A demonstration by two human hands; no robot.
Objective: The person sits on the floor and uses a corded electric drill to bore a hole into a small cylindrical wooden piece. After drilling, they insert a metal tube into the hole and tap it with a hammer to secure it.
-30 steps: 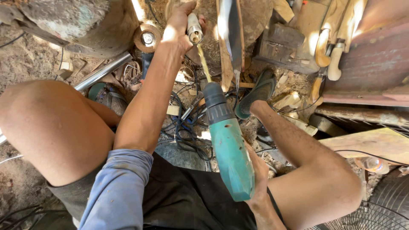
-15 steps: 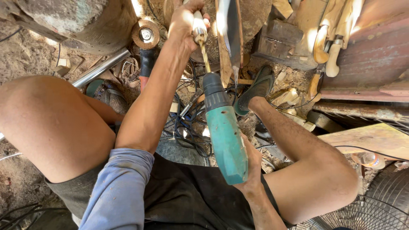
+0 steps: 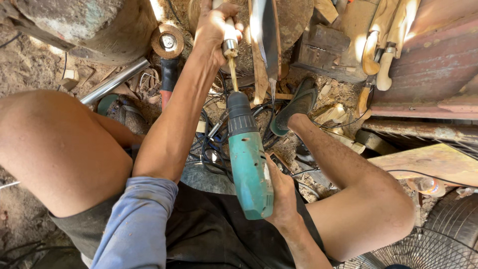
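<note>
Dusty earth and scrap lie all around me as I sit low with my knees spread. Far left stands a big worn drum (image 3: 94,25), with a metal pipe (image 3: 114,79) slanting out beneath it and an angle grinder (image 3: 168,50) lying just beside, its wire wheel facing up. My left hand (image 3: 216,27) is stretched out ahead, fingers clamped round a pale handle (image 3: 229,31) with a metal collar at its near end. The drill bit (image 3: 232,72) runs straight into that collar, so as I judge it the boring of the handle is under way but not finished: the bit is still seated in the end and most of its length shows. The green drill (image 3: 249,164) slopes back toward my lap, and my right hand (image 3: 281,194) is wrapped about its grip, fingers closed on it. Just right of the handle a long blade (image 3: 266,45) stands propped, and further right finished wooden handles (image 3: 378,55) lean against a rusty sheet. Compared with half a second ago my left hand has shifted very little, and the drill sits at almost the same angle, still lined up with the handle.
</note>
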